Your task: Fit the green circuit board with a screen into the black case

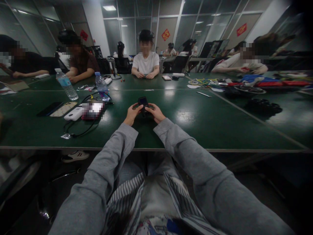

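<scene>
Just above the green table (pixel 117 130), a small black device with a dark screen (pixel 143 101) is held between my two hands; its exact kind cannot be made out. My left hand (pixel 133 113) grips its left side, the thumb lying on its front. On the other side, my right hand (pixel 156 112) has its fingers closed round the edge, with the thumb pressed on the front lower down. The back of the device and the fingertips behind it are hidden. Grey sleeves cover both forearms, which reach in from the table's front edge.
Left of my hands lie a white power bank (pixel 74 113), a red-edged phone (pixel 89 114), a patterned phone (pixel 64 109) and black cables. Two water bottles (pixel 66 85) stand behind them. Cables and tools (pixel 215 81) crowd the right. Several people sit around, one straight across (pixel 145 62).
</scene>
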{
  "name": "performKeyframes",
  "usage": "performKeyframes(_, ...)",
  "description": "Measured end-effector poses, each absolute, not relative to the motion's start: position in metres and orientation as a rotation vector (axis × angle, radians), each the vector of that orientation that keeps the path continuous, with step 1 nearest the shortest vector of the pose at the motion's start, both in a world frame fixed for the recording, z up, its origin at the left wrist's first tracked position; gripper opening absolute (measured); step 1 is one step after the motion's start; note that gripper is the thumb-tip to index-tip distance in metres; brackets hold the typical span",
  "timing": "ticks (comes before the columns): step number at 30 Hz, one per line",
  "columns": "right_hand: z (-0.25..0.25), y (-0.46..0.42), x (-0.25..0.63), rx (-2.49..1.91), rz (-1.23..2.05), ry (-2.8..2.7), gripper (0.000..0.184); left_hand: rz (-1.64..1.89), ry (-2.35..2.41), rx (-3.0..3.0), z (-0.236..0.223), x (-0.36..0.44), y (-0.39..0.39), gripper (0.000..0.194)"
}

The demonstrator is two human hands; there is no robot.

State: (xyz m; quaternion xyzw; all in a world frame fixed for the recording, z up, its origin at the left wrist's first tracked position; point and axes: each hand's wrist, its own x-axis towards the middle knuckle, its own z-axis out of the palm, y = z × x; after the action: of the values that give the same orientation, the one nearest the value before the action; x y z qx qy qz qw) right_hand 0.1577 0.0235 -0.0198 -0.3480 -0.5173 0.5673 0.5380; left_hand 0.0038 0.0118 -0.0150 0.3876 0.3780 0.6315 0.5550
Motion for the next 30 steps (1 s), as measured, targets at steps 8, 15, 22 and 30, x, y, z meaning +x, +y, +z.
performKeyframes(8,-0.0216,0.0266,0.1570,-0.821,1.302,-1.232,0.065,1.465,0.888,0.863,-0.0140,0.0071,0.0126,0.051)
performKeyframes(15,-0.0214,0.0255,0.1566,-0.803,1.300,-1.246,0.063,1.476,0.857,0.895,-0.0176,0.0056,0.0146,0.054)
performKeyframes(22,-0.0201,0.0229,0.1564,-0.794,1.300,-1.273,0.062,1.481,0.843,0.880,-0.0136,0.0052,0.0114,0.050)
performKeyframes(30,-0.0203,0.0224,0.1580,-0.808,1.274,-1.311,0.062,1.463,0.845,0.810,-0.0171,0.0073,0.0156,0.053)
